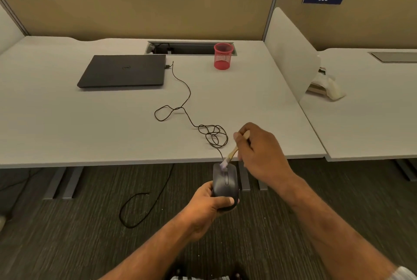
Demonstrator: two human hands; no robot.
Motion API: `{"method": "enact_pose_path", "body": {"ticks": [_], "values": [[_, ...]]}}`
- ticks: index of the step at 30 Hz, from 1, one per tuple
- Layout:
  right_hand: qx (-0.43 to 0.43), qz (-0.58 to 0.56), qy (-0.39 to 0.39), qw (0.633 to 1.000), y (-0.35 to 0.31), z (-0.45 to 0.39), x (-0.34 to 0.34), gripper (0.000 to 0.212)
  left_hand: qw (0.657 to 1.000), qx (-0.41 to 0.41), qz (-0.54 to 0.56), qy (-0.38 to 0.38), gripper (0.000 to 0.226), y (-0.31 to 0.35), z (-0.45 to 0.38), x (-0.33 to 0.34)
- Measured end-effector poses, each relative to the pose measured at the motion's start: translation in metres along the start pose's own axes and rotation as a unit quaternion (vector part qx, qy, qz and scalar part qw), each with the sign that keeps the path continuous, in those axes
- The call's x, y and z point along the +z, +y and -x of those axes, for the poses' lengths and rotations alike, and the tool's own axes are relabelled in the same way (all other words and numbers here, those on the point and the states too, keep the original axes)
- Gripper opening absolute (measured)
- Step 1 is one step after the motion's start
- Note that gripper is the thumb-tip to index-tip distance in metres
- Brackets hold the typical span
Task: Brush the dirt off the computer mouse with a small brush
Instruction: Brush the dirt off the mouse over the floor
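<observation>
A black wired computer mouse is held in the air just in front of the desk's front edge, gripped from below and behind by my left hand. My right hand holds a small brush with a wooden handle; the handle slants down to the left. The brush's pale bristles touch the mouse's front top, near the scroll wheel. The mouse cable runs in loops across the desk to the laptop.
On the white desk lie a closed dark laptop at the back left and a red mesh pen cup at the back middle. A white divider panel bounds the desk's right side. A loose cable lies on the carpet.
</observation>
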State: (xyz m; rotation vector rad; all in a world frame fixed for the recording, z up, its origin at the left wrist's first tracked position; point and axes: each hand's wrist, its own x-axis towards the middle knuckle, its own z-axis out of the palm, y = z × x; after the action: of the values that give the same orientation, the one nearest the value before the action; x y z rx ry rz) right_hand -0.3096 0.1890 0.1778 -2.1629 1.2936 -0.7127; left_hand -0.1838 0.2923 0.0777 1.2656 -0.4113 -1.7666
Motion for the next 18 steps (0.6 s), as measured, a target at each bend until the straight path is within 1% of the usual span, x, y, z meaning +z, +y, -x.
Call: {"method": "enact_pose_path", "body": {"ticks": [3, 7, 10, 14, 18], "values": [[-0.005, 0.026, 0.026, 0.999, 0.001, -0.002, -0.006, 0.015, 1.0, 0.004, 0.003, 0.004, 0.054, -0.001, -0.001, 0.001], [-0.009, 0.077, -0.025, 0.997, -0.005, 0.005, 0.008, 0.016, 1.0, 0.007, -0.013, 0.005, 0.052, -0.004, -0.003, 0.002], [-0.01, 0.055, -0.049, 0.997, -0.011, 0.011, 0.019, 0.013, 1.0, 0.003, -0.021, 0.003, 0.052, -0.007, -0.003, 0.003], [0.005, 0.012, -0.016, 1.0, -0.012, 0.008, 0.01, 0.015, 1.0, 0.004, -0.012, 0.004, 0.054, -0.008, -0.005, -0.001], [0.006, 0.046, 0.024, 0.999, -0.004, 0.008, -0.008, 0.017, 1.0, 0.008, -0.002, 0.011, 0.056, -0.008, -0.006, -0.003]]}}
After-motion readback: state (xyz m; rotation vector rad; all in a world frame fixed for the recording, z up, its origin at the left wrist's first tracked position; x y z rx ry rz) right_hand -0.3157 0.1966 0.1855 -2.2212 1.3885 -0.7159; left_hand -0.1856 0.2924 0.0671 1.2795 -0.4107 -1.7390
